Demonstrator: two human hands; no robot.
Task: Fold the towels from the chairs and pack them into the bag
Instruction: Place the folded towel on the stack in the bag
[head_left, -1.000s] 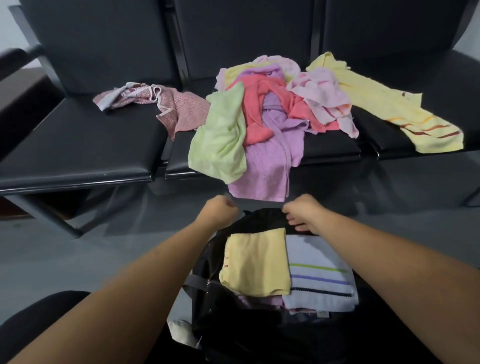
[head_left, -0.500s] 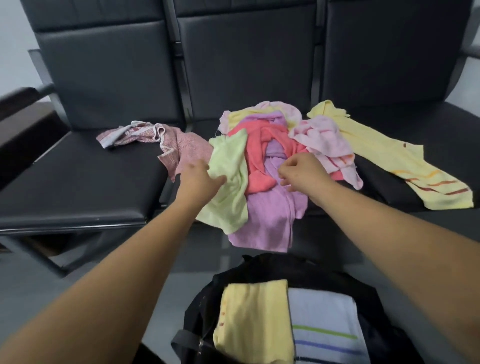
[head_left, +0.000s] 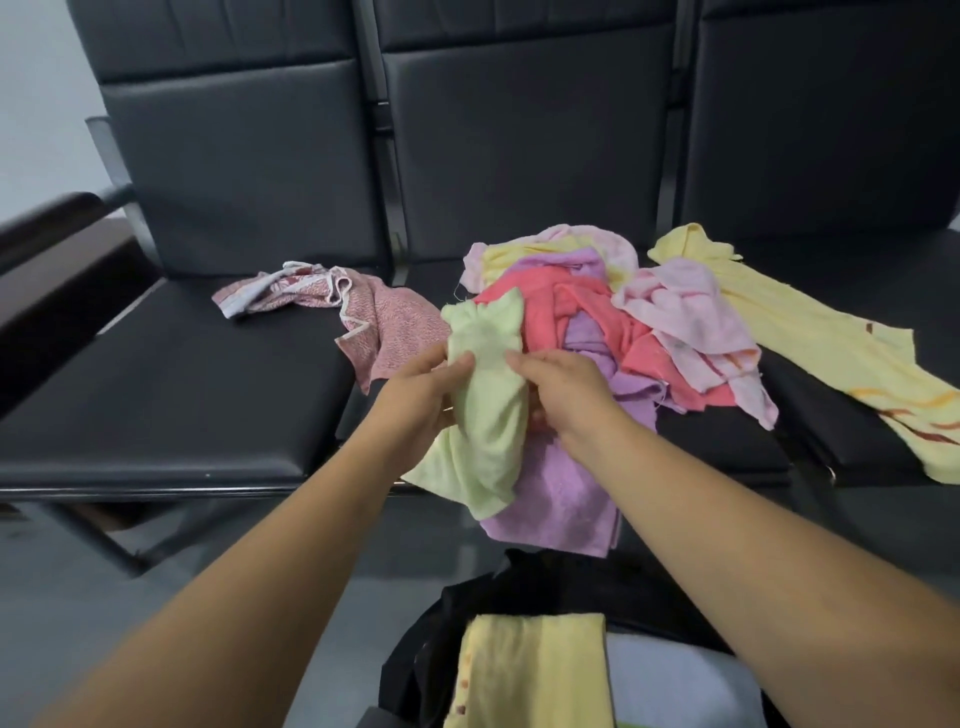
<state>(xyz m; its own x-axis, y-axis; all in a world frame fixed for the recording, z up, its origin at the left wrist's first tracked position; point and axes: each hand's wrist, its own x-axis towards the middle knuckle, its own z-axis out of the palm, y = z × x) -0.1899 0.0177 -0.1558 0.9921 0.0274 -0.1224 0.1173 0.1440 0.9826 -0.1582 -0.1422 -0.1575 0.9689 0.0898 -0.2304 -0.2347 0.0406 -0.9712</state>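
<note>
Grey floor (head_left: 62, 623) below, pale wall (head_left: 36, 104) behind

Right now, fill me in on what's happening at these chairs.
A person's left grip and right grip both hold a pale green terry towel over the heap of pink, coral and lilac towels on the middle black padded chair. Below, the open black fabric bag already holds a folded yellow towel beside a folded white towel.
</note>
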